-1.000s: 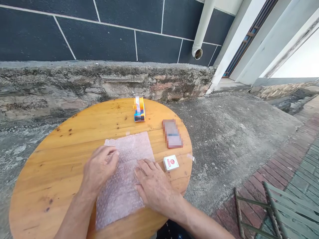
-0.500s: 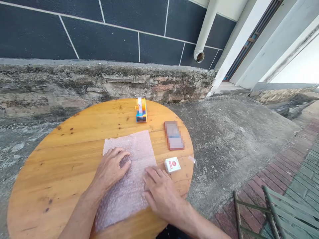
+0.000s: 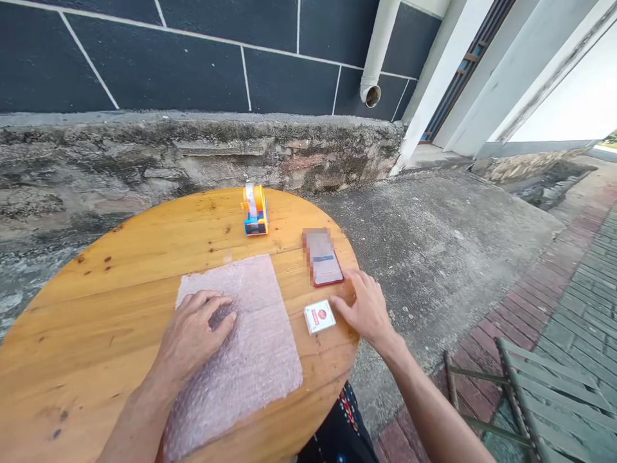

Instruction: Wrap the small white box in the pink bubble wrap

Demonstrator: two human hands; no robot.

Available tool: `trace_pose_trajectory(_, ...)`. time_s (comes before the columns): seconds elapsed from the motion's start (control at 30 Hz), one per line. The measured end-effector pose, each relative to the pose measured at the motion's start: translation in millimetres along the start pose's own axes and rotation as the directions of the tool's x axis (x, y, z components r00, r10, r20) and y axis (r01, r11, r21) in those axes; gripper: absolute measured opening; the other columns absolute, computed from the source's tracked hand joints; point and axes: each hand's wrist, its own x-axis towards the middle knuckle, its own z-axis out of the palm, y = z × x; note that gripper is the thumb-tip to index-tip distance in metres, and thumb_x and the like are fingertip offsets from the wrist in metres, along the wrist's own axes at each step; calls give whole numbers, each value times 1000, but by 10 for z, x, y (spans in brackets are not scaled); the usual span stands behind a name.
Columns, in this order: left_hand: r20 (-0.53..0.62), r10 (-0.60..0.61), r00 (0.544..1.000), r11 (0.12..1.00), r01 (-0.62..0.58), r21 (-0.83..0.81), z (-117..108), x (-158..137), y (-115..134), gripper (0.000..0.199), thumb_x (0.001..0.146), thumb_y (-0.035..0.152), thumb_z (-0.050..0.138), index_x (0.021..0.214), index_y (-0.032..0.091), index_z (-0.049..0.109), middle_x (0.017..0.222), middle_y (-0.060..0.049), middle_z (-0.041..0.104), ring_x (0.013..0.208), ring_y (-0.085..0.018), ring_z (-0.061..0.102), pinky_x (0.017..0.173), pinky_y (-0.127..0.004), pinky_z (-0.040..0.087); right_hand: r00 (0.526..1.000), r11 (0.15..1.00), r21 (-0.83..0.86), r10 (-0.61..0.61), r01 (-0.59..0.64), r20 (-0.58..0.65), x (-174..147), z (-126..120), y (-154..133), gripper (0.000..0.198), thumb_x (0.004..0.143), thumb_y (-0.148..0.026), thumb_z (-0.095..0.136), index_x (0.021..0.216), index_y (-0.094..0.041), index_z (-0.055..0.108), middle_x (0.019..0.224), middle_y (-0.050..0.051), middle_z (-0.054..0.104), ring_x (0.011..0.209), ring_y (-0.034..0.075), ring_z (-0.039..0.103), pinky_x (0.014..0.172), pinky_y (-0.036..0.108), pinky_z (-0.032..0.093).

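Two bare hands part over the table (image 3: 87, 334): the right hand (image 3: 369, 308) has just come off the wrap (image 3: 255, 347) and moved out beside the box (image 3: 319, 317), while the left hand (image 3: 193, 328) stays on the wrap. From where I stand, that leaves the wrap, lying flat under the left fingers, steadied from one side only, its right half uncovered. The left fingers are loosely curved, thumb well apart, and grip nothing that I can see; what lies under the palm I cannot tell. The right thumb and fingers stand wide with nothing between them. The box is just beside that thumb, though I cannot tell if they touch, and the phone (image 3: 326, 267) lies just past the right fingertips, its screen blurred. Well beyond the left fingers, near the far edge, stands the tape dispenser (image 3: 255, 212). The wood is yellow and knotted. Past it run a rough stone ledge (image 3: 216, 157) and a dark wall (image 3: 183, 64); outward of the right hand are grey concrete (image 3: 434, 225) and a slatted chair (image 3: 554, 392).
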Motion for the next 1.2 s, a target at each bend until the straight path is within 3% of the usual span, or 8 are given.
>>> trace_pose_trajectory(0.13,11,-9,1000,1000,9,-1,-1,7,5,23,85,38,51,95,22,64,103,-6,62,96,-25,57,85,-40,46,998,994,-95,56,-53,28,139,134,-127,71,77,-49,64,136,-17,42,139,17,45,117,34,48,92,46,38)
trace_pose_trajectory(0.33,13,-15,1000,1000,15,-8,0,5,4,23,85,39,51,95,23,64,103,-6,62,96,-26,57,84,-40,46,995,978,-194,81,-70,50,275,246,-199,80,76,-55,64,140,-15,37,143,20,39,119,37,44,92,48,36)
trace_pose_trajectory(0.6,9,-24,1000,1000,24,3,-9,6,42,22,85,36,52,95,22,64,102,-6,61,97,-26,55,85,-40,45,998,982,-190,33,-20,62,408,242,-205,79,75,-47,65,139,-12,37,136,19,46,116,35,46,92,45,37)
trace_pose_trajectory(1.07,-3,-10,1000,1000,10,-5,13,9,34,20,84,34,53,96,22,63,103,-6,61,99,-25,55,88,-40,44,998,987,-155,-19,29,66,850,380,-49,75,76,-44,63,140,-15,36,137,19,44,120,33,45,94,44,36)
trace_pose_trajectory(1.2,-4,-24,1000,999,24,-23,-13,12,57,19,82,33,55,94,23,65,102,-5,62,98,-25,55,87,-41,45,998,991,-130,-36,42,48,743,206,-55,67,81,-46,60,137,-16,41,138,17,46,122,32,46,94,45,38)
